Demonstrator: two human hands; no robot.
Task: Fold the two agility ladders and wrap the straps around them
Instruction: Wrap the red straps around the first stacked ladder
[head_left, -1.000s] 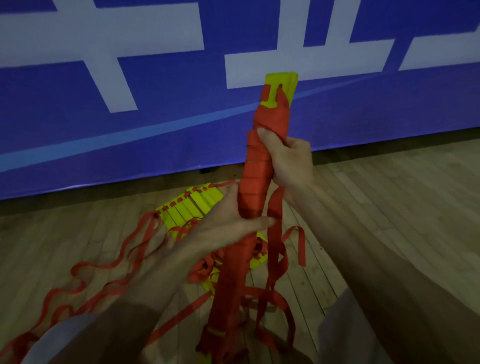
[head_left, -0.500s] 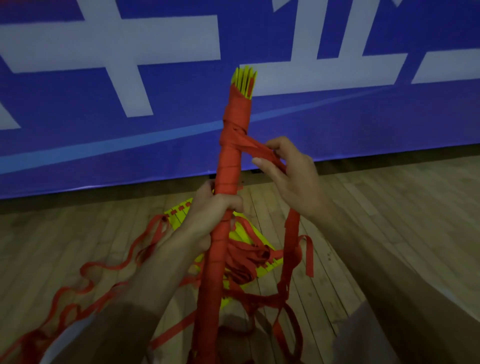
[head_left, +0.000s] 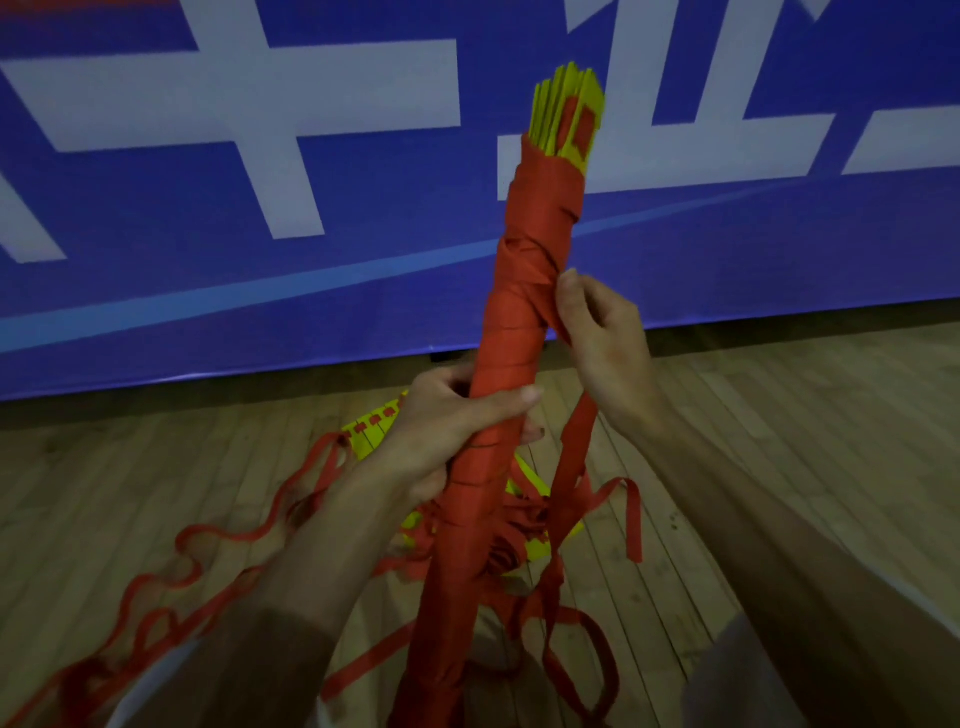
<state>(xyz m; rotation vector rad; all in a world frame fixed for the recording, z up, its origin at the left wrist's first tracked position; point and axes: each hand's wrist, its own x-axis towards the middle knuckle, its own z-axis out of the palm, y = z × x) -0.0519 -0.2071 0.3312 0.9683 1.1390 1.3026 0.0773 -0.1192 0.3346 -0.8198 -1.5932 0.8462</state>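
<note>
A folded agility ladder (head_left: 519, 312) stands upright in front of me, its yellow rungs bundled and poking out at the top, its length wound in red strap. My left hand (head_left: 447, 431) is shut around the middle of the bundle. My right hand (head_left: 597, 332) pinches the loose red strap (head_left: 571, 467) beside the bundle, just under the latest turn; the strap's tail hangs down to the floor. A second ladder (head_left: 371, 428), yellow rungs with red straps, lies on the floor behind the bundle, mostly hidden by my hands.
Loose red straps (head_left: 171, 582) snake over the wooden floor (head_left: 805, 441) to the lower left and under the bundle. A blue banner with white marks (head_left: 260, 156) covers the wall just beyond.
The bundle has leaned a little to the right and turned. My right hand has drawn the strap in against the bundle. My left hand keeps its hold on the middle.
</note>
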